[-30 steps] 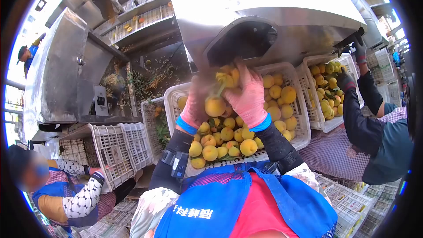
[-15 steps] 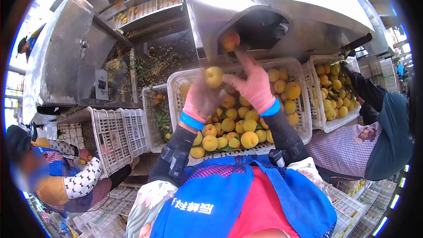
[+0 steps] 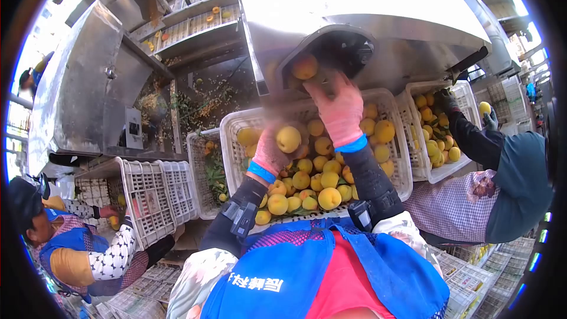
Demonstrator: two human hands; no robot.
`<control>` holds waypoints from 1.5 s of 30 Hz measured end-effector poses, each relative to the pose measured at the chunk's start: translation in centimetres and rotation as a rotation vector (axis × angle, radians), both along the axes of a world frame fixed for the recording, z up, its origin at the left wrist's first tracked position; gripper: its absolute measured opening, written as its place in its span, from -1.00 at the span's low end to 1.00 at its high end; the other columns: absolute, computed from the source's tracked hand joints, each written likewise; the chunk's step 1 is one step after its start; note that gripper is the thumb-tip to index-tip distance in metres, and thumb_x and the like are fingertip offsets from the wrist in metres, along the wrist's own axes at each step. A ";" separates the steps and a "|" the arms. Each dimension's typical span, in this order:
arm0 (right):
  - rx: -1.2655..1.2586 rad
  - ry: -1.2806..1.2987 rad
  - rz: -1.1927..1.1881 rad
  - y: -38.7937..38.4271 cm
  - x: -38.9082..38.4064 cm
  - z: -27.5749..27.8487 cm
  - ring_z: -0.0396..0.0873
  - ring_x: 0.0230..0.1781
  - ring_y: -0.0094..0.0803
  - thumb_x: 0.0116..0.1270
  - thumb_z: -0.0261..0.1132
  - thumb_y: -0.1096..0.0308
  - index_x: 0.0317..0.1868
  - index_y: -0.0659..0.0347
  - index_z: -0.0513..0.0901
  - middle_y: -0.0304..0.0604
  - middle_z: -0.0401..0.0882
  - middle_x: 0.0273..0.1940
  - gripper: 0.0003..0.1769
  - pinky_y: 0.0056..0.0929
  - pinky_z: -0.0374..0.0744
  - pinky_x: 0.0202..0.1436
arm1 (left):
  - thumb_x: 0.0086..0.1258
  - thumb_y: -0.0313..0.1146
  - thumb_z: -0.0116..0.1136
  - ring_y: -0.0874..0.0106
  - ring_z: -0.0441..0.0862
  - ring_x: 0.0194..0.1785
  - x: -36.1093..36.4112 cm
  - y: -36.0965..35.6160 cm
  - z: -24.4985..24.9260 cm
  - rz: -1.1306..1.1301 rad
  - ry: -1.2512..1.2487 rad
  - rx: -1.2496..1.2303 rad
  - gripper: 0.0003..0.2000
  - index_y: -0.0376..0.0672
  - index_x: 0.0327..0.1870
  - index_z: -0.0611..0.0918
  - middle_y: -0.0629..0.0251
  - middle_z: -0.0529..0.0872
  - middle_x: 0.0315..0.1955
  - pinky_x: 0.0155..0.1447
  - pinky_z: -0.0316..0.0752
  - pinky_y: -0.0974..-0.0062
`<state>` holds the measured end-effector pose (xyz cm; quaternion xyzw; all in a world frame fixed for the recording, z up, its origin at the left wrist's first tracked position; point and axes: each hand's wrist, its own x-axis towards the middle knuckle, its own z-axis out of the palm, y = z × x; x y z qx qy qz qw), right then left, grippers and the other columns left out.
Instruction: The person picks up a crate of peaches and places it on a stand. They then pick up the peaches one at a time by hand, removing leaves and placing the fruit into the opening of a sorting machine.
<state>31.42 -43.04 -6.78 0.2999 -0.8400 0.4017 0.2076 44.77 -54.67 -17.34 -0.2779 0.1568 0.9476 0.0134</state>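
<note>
My left hand (image 3: 270, 152), in a pink glove, grips a yellow peach (image 3: 289, 139) above the white crate (image 3: 233, 142) full of yellow peaches. My right hand (image 3: 339, 109), also pink-gloved, reaches up to the dark chute opening (image 3: 339, 53) of the steel machine, fingers spread, touching an orange-yellow peach (image 3: 305, 66) at the opening's mouth. Both forearms wear black sleeves with blue cuffs.
A second crate of peaches (image 3: 422, 159) sits to the right, where another person in dark gloves holds a peach (image 3: 484, 108). An empty tilted crate (image 3: 147, 198) stands at left beside a crouching person (image 3: 82, 248). A conveyor (image 3: 189, 26) carries fruit at the back.
My right hand rose to the chute mouth beside the orange peach. My left hand dropped toward the crate with its peach. The person at right lifted a peach.
</note>
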 end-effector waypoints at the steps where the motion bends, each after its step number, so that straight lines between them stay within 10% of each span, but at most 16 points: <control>1: 0.032 0.029 0.008 -1.3 -1.2 0.2 0.67 -0.22 0.01 0.17 0.49 -0.01 -0.15 0.19 0.72 -0.01 0.71 -0.22 -0.56 -0.07 0.60 -0.10 | 0.51 -0.02 0.12 0.21 0.71 0.03 0.0 0.4 -0.9 0.002 0.005 -0.025 -0.62 -0.11 0.12 0.64 0.27 0.77 -0.06 0.04 0.64 0.07; 6: 0.439 -0.239 -0.007 -5.6 -3.8 1.7 0.61 0.01 0.09 0.00 0.55 -0.14 -0.02 0.16 0.64 0.00 0.72 -0.04 -0.34 0.05 0.51 0.20 | 0.47 -0.05 0.23 0.11 0.71 -0.07 0.6 0.5 0.5 -0.012 -0.096 -0.079 -0.61 -0.14 0.12 0.59 0.13 0.70 -0.06 -0.05 0.70 -0.04; 15: -0.091 -0.040 0.173 -0.9 -0.4 -2.8 0.53 0.14 0.07 -0.02 0.59 0.14 0.31 0.21 0.53 0.01 0.62 0.10 -0.16 0.13 0.35 0.39 | 0.44 -0.10 0.25 0.34 0.73 -0.16 2.2 0.1 0.6 0.038 -0.020 -0.332 -0.65 -0.20 0.04 0.68 0.25 0.74 -0.16 -0.07 0.67 0.35; 26: 0.132 0.109 0.023 -5.7 -6.1 -6.1 0.57 0.07 0.04 -0.01 0.55 -0.02 0.21 0.18 0.60 -0.05 0.65 0.02 -0.22 0.19 0.30 0.39 | 0.52 -0.20 0.21 0.35 0.73 -0.03 1.9 -0.2 2.5 0.154 0.023 -0.097 -0.69 -0.20 0.11 0.64 0.23 0.75 -0.07 0.09 0.66 0.34; 28: 0.159 0.395 -0.120 -6.1 -5.5 -1.8 0.59 -0.02 0.01 0.06 0.54 0.06 0.03 0.21 0.67 -0.04 0.67 -0.06 -0.43 0.11 0.44 0.24 | 0.51 -0.06 0.17 0.30 0.60 0.28 2.0 -1.7 -1.2 -0.207 0.253 -1.242 -0.56 -0.09 0.29 0.56 0.27 0.70 0.16 0.42 0.46 0.18; 30: -0.084 0.043 0.034 -4.3 -3.9 1.5 0.61 0.01 0.03 0.06 0.57 0.07 0.08 0.22 0.67 -0.03 0.68 -0.01 -0.39 0.01 0.51 0.20 | 0.48 -0.01 0.20 0.31 0.56 0.33 2.2 -2.2 1.3 -0.338 0.160 -1.433 -0.48 -0.09 0.35 0.51 0.28 0.64 0.25 0.46 0.42 0.23; 34: 0.018 -0.464 0.664 0.9 1.3 -0.2 0.56 0.23 0.07 0.06 0.60 0.04 0.44 0.15 0.46 0.15 0.57 0.26 -0.06 -0.10 0.51 0.33 | 0.48 0.02 0.20 0.28 0.48 0.42 2.4 -3.5 0.8 -0.296 0.334 -1.303 -0.39 -0.14 0.42 0.44 0.23 0.49 0.41 0.49 0.39 0.22; 37: 0.340 -0.195 0.483 1.2 5.4 -2.2 0.47 0.31 0.08 0.03 0.59 0.03 0.54 0.10 0.32 0.10 0.49 0.34 0.06 0.04 0.31 0.48 | 0.55 0.00 0.12 0.26 0.47 0.42 1.9 -1.6 5.2 -0.121 0.478 -1.188 -0.42 -0.20 0.43 0.41 0.11 0.44 0.42 0.50 0.39 0.20; 43: -0.001 -0.118 0.250 1.3 3.5 -1.3 0.52 0.23 0.08 0.02 0.58 0.01 0.44 0.20 0.42 0.06 0.58 0.24 -0.02 0.08 0.32 0.45 | 0.60 -0.06 0.08 0.30 0.59 0.28 1.8 -0.6 4.9 -0.225 0.009 -0.802 -0.53 -0.22 0.32 0.54 0.16 0.64 0.20 0.36 0.50 0.29; 45: 0.015 -0.014 0.151 -0.1 2.0 -1.4 0.57 0.15 0.07 0.05 0.57 0.01 0.34 0.24 0.50 0.05 0.63 0.14 -0.11 0.06 0.41 0.34 | 0.50 0.04 0.14 0.25 0.61 0.28 3.4 0.8 0.8 -0.511 -0.116 -1.245 -0.45 -0.19 0.33 0.55 0.15 0.65 0.22 0.33 0.52 0.23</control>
